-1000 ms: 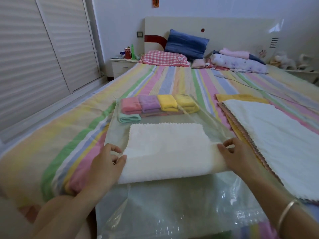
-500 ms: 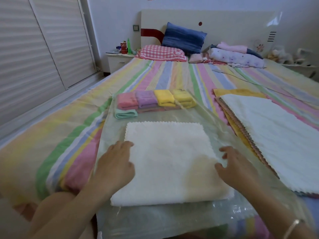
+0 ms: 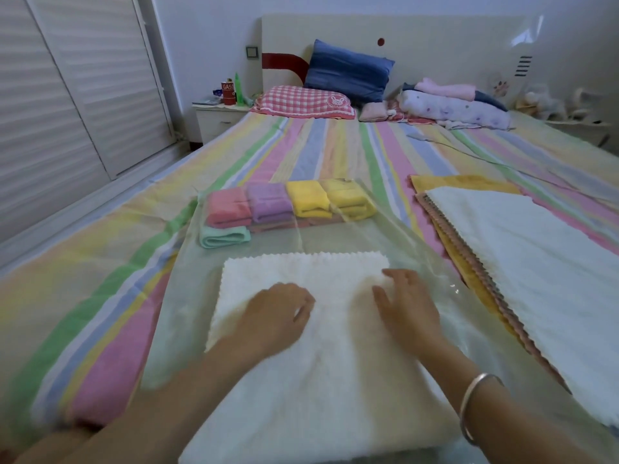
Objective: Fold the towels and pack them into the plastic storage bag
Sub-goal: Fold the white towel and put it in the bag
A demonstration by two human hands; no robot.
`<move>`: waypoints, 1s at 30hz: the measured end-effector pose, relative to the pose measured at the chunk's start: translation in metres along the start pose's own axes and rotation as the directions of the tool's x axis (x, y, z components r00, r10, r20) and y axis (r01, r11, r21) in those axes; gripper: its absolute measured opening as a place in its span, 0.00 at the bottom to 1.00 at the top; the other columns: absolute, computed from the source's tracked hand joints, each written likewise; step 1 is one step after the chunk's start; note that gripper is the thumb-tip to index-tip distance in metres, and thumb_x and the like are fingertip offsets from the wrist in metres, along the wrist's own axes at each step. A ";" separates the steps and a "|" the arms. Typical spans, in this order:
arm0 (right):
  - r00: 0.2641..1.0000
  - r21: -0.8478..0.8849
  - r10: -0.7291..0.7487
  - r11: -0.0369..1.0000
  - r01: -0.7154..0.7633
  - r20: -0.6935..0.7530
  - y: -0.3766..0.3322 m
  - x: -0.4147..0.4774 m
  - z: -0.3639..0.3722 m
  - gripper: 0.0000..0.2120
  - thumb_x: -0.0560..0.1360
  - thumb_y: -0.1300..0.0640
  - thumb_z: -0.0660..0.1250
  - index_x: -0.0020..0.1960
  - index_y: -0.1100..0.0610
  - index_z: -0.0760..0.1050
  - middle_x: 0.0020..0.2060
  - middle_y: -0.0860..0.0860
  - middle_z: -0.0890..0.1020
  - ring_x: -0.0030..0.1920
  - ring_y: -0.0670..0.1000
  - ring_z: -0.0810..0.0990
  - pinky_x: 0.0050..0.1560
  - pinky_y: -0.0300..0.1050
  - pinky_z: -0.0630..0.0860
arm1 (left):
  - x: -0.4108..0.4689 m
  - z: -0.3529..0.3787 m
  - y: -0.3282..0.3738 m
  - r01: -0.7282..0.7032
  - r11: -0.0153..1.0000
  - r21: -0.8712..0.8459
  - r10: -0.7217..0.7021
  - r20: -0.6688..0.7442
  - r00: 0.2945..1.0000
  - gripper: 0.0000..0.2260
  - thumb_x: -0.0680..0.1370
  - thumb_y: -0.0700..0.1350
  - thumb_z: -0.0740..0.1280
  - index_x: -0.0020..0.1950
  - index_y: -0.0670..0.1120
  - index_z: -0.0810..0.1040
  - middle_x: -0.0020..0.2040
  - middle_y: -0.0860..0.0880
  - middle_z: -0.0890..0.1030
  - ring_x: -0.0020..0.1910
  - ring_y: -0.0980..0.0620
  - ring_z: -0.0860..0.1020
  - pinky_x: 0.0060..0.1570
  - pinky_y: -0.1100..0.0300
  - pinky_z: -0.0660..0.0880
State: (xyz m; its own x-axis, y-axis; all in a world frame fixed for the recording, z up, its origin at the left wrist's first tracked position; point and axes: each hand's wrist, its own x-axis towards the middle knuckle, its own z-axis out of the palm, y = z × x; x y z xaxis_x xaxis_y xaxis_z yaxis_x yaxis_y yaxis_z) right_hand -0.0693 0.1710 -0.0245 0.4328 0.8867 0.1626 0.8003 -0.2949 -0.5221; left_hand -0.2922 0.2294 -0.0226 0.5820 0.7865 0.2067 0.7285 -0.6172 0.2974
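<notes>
Both hands flat on a folded white towel (image 3: 301,380), palms down. Left hand (image 3: 274,316) on the towel's middle-left, fingers (image 3: 303,304) loosely spread and pointing toward the far right, gripping nothing. Right hand (image 3: 407,306) just beside it on the towel's far-right part, fingers (image 3: 400,279) spread and laid on the pile, pinching nothing; a silver bangle (image 3: 472,406) on that wrist. Hands slightly blurred.

White towel lying on top of the clear plastic storage bag (image 3: 361,236), spread flat on the striped bed (image 3: 100,279), with the zigzag edge of the towel toward the far side. Inside the bag's far end, behind the film: a row of small folded towels, pink (image 3: 227,209), purple (image 3: 271,202), yellow (image 3: 310,199) and a second yellow (image 3: 350,197) from left to right, with a mint-green one (image 3: 224,236) at the near left of the row, touching the pink.

To the right of the bag, near it on the bed, a stack of unfolded towels (image 3: 536,262), a white one on top, yellow and pink edges showing beneath.

Far off, at the headboard: a pink checked pillow (image 3: 301,102), a blue pillow (image 3: 348,73) leaning behind it, and a pile of bedding (image 3: 455,107) to the right. A white nightstand (image 3: 217,120) at the far left.
</notes>
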 end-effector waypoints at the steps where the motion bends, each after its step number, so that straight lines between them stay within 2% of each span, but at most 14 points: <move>1: 0.996 0.090 0.091 0.992 -0.091 0.000 0.000 0.014 -0.001 0.23 0.78 0.47 0.63 0.70 0.54 0.68 0.67 0.54 0.71 0.66 0.56 0.70 0.64 0.50 0.68 | 0.015 -0.006 -0.007 0.034 0.999 -0.021 -0.036 -0.068 0.997 0.14 0.80 0.49 0.58 0.62 0.51 0.77 0.63 0.52 0.78 0.62 0.49 0.74 0.61 0.55 0.70; 3: 0.967 0.210 0.243 0.944 -0.254 0.077 -0.002 0.041 -0.003 0.25 0.77 0.47 0.64 0.70 0.58 0.68 0.61 0.55 0.77 0.60 0.57 0.76 0.60 0.49 0.72 | 0.042 -0.015 -0.026 0.101 0.994 0.050 -0.094 -0.124 0.988 0.15 0.79 0.48 0.62 0.66 0.48 0.75 0.65 0.49 0.76 0.65 0.47 0.72 0.64 0.55 0.68; 4: 0.946 0.256 0.298 0.912 -0.322 0.129 -0.003 0.053 -0.005 0.26 0.76 0.47 0.66 0.69 0.60 0.69 0.55 0.55 0.79 0.55 0.57 0.79 0.55 0.48 0.74 | 0.053 -0.018 -0.038 0.133 0.984 0.119 -0.122 -0.095 0.988 0.18 0.79 0.49 0.63 0.69 0.48 0.72 0.68 0.48 0.73 0.67 0.47 0.70 0.66 0.55 0.65; 6: 0.910 0.324 0.344 0.855 -0.406 0.233 -0.009 0.068 -0.008 0.22 0.75 0.50 0.69 0.62 0.63 0.74 0.40 0.54 0.80 0.37 0.54 0.79 0.35 0.43 0.73 | 0.069 -0.024 -0.063 0.195 0.961 0.196 -0.203 0.022 0.979 0.24 0.78 0.55 0.65 0.71 0.48 0.69 0.69 0.48 0.72 0.68 0.46 0.69 0.66 0.54 0.65; 8: 0.888 0.345 0.344 0.829 -0.440 0.305 -0.012 0.079 -0.009 0.19 0.74 0.53 0.71 0.60 0.62 0.75 0.35 0.52 0.77 0.30 0.50 0.75 0.28 0.39 0.69 | 0.079 -0.031 -0.081 0.240 0.956 0.168 -0.263 0.132 0.956 0.25 0.74 0.60 0.68 0.67 0.49 0.74 0.63 0.49 0.76 0.62 0.48 0.74 0.61 0.54 0.71; 11: 0.909 0.278 0.269 0.890 -0.361 0.318 -0.011 0.094 -0.004 0.20 0.73 0.52 0.72 0.60 0.61 0.77 0.47 0.57 0.82 0.40 0.54 0.80 0.37 0.41 0.73 | 0.089 -0.047 -0.092 0.257 0.957 0.137 -0.285 0.257 0.923 0.21 0.69 0.60 0.73 0.57 0.50 0.79 0.52 0.53 0.80 0.50 0.53 0.77 0.51 0.59 0.75; 14: 0.955 0.184 0.188 0.955 -0.232 0.228 -0.009 0.101 -0.001 0.14 0.74 0.49 0.69 0.50 0.60 0.80 0.44 0.58 0.83 0.41 0.57 0.81 0.37 0.45 0.77 | 0.094 -0.062 -0.096 0.234 0.959 0.159 -0.278 0.374 0.885 0.16 0.71 0.53 0.75 0.54 0.47 0.81 0.47 0.53 0.79 0.46 0.54 0.76 0.46 0.64 0.72; 16: 0.979 0.143 0.153 0.975 -0.172 0.136 -0.009 0.103 0.001 0.17 0.75 0.47 0.67 0.48 0.62 0.81 0.42 0.60 0.84 0.41 0.59 0.82 0.43 0.51 0.79 | 0.095 -0.064 -0.099 0.228 0.962 0.153 -0.269 0.355 0.896 0.11 0.71 0.51 0.75 0.50 0.48 0.82 0.46 0.52 0.81 0.44 0.55 0.77 0.43 0.64 0.72; 18: 0.989 0.130 0.135 0.981 -0.142 0.062 -0.012 0.104 0.003 0.17 0.76 0.47 0.66 0.46 0.62 0.81 0.41 0.59 0.83 0.45 0.59 0.81 0.47 0.50 0.76 | 0.094 -0.063 -0.102 0.227 0.963 0.143 -0.260 0.277 0.925 0.07 0.71 0.50 0.75 0.44 0.50 0.80 0.44 0.52 0.81 0.40 0.54 0.76 0.37 0.63 0.70; 20: 0.986 0.185 0.160 0.969 -0.164 0.040 -0.015 0.108 0.007 0.17 0.76 0.48 0.65 0.41 0.62 0.79 0.37 0.56 0.81 0.44 0.58 0.80 0.43 0.47 0.72 | 0.093 -0.061 -0.106 0.232 0.966 0.114 -0.252 0.201 0.947 0.08 0.71 0.51 0.74 0.42 0.51 0.77 0.44 0.52 0.79 0.43 0.52 0.76 0.38 0.61 0.68; 22: 0.976 0.326 0.199 0.920 -0.216 0.085 -0.019 0.111 0.008 0.14 0.77 0.50 0.65 0.37 0.59 0.75 0.33 0.52 0.77 0.40 0.54 0.77 0.38 0.44 0.69 | 0.089 -0.062 -0.109 0.262 0.965 0.032 -0.263 0.172 0.949 0.09 0.71 0.52 0.74 0.43 0.51 0.76 0.45 0.52 0.78 0.47 0.51 0.77 0.41 0.60 0.69; 25: 0.970 0.485 0.147 0.845 -0.226 0.196 -0.020 0.110 0.001 0.07 0.75 0.53 0.70 0.49 0.56 0.77 0.39 0.50 0.78 0.40 0.50 0.78 0.38 0.40 0.73 | 0.078 -0.074 -0.115 0.300 0.952 0.057 -0.303 0.287 0.909 0.20 0.69 0.55 0.76 0.55 0.49 0.74 0.50 0.54 0.74 0.52 0.51 0.74 0.45 0.61 0.69; 27: 0.968 0.451 0.063 0.876 -0.171 0.244 -0.018 0.107 -0.005 0.14 0.72 0.55 0.73 0.57 0.54 0.77 0.44 0.52 0.79 0.42 0.49 0.79 0.44 0.39 0.75 | 0.071 -0.083 -0.122 0.292 0.941 0.170 -0.335 0.345 0.877 0.25 0.68 0.56 0.77 0.60 0.47 0.74 0.54 0.52 0.73 0.56 0.49 0.75 0.49 0.59 0.69; 30: 0.990 0.293 -0.016 0.956 -0.026 0.142 -0.019 0.101 -0.019 0.09 0.73 0.53 0.72 0.53 0.55 0.81 0.40 0.51 0.80 0.40 0.49 0.78 0.42 0.37 0.73 | 0.065 -0.090 -0.126 0.261 0.954 0.147 -0.285 0.183 0.941 0.16 0.69 0.54 0.76 0.49 0.46 0.79 0.48 0.49 0.80 0.47 0.47 0.76 0.42 0.57 0.68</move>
State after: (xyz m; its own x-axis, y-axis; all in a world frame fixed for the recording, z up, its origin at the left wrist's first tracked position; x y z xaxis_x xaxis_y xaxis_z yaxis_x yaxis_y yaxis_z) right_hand -0.0332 0.2597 0.0175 0.3565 0.9329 0.0506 0.6319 -0.2009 -0.7486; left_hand -0.3789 0.3606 0.0369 0.4059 0.9119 -0.0606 0.8999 -0.3872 0.2007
